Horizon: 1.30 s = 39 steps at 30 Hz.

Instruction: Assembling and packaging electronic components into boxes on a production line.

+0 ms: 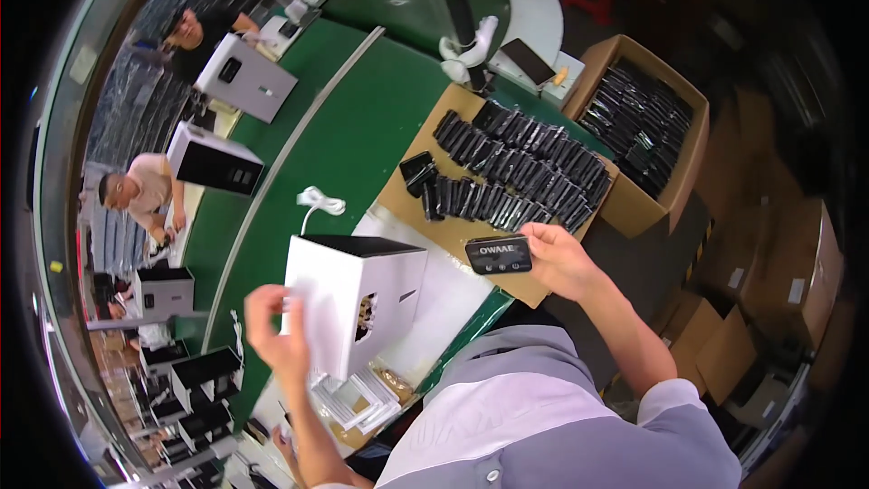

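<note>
Right hand [566, 261] is pinching a glossy black rectangular panel [500, 255] over a brown cardboard sheet [453, 232].
Left hand [278, 335], loosely open, seemingly empty, is hovering beside a white box-shaped housing [324, 308] standing between both hands; black plastic-wrapped pieces [543, 163] are lying beyond.

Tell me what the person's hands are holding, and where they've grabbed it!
The right hand holds a black panel by its right-hand end. The left hand is beside the white box; whether it touches it can't be told.
</note>
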Tool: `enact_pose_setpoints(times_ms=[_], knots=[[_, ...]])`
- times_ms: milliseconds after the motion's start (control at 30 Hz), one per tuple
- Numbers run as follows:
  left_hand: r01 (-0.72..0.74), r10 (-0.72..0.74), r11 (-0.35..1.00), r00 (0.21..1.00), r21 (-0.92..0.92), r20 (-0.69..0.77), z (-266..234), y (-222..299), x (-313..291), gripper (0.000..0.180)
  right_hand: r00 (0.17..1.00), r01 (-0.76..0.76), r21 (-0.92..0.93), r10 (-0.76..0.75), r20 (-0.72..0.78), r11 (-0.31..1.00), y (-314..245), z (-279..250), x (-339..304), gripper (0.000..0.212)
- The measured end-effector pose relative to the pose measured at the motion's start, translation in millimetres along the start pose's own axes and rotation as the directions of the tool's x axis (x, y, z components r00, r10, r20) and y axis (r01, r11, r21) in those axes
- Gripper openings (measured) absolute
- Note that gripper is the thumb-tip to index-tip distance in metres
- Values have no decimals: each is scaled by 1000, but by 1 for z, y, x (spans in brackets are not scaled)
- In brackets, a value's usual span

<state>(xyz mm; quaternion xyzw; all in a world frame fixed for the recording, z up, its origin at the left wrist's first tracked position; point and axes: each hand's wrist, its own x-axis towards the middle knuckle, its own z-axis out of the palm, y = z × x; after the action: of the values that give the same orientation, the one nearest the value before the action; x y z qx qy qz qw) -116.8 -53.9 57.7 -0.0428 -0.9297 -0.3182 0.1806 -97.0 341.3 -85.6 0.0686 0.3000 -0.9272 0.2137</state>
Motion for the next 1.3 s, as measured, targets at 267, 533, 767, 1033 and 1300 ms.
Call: enact_pose_setpoints(times_ms=[267, 533, 767, 1033, 1300], knots=[[592, -185, 478, 790, -649, 585, 108, 78, -59, 32, 978, -152, 244, 110, 175, 958, 27, 56, -10, 25], [525, -219, 560, 840, -641, 497, 101, 83, -81, 21, 987, 110, -402, -146, -62, 909, 10, 81, -13, 7], [491, -226, 622, 858, -610, 461, 97, 87, -90, 24, 964, 230, -402, -264, -32, 886, 17, 77, -13, 3], [632, -306, 328, 774, -702, 554, 99, 96, -91, 32, 684, 708, -610, -559, 468, 356, 10, 64, -15, 7], [545, -172, 401, 834, -737, 523, 93, 83, -96, 28, 857, 505, -546, -313, 409, 668, -1, 59, -23, 12]])
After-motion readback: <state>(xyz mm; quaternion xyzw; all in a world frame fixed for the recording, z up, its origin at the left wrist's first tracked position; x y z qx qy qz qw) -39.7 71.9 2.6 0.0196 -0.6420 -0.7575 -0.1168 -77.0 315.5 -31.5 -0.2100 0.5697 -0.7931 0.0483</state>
